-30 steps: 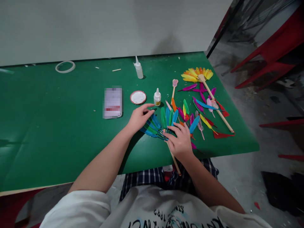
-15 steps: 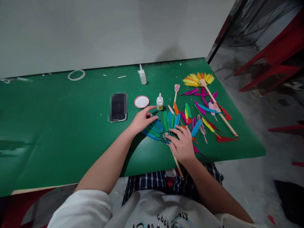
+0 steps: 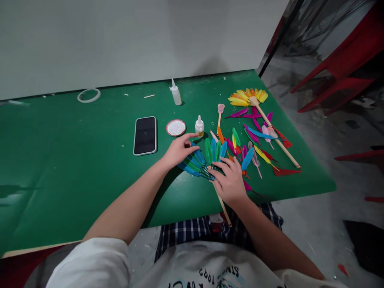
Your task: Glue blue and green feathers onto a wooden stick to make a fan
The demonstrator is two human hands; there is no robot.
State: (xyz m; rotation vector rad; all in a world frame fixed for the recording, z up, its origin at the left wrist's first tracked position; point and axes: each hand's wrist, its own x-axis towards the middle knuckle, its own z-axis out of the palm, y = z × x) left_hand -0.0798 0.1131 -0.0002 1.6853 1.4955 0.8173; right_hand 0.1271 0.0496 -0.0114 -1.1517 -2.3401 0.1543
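Observation:
A feather fan [image 3: 196, 156] of blue and green feathers lies at the table's front, its thin wooden handle [image 3: 222, 205] reaching over the edge. My right hand [image 3: 230, 181] grips the fan where the quills meet the handle, its fingertips on the feather bases and covering part of the join. My left hand [image 3: 180, 151] rests at the fan's left feathers, thumb and forefinger apart; its other fingers are partly hidden. Just beyond that forefinger stands a small white glue bottle [image 3: 199, 127]. Loose coloured feathers [image 3: 247, 159] lie to the right of the fan.
A phone [image 3: 145, 136] and a round white lid [image 3: 176, 128] with a red rim lie left of the glue bottle. Farther back are a second bottle [image 3: 176, 95] and a tape ring [image 3: 89, 95]. A yellow feather fan [image 3: 248, 97] lies on the right. Red chairs [image 3: 339, 68] stand beyond the green table.
The view has shifted slightly, so the table items sit a little farther left. Both hands keep nearly the same place on the fan.

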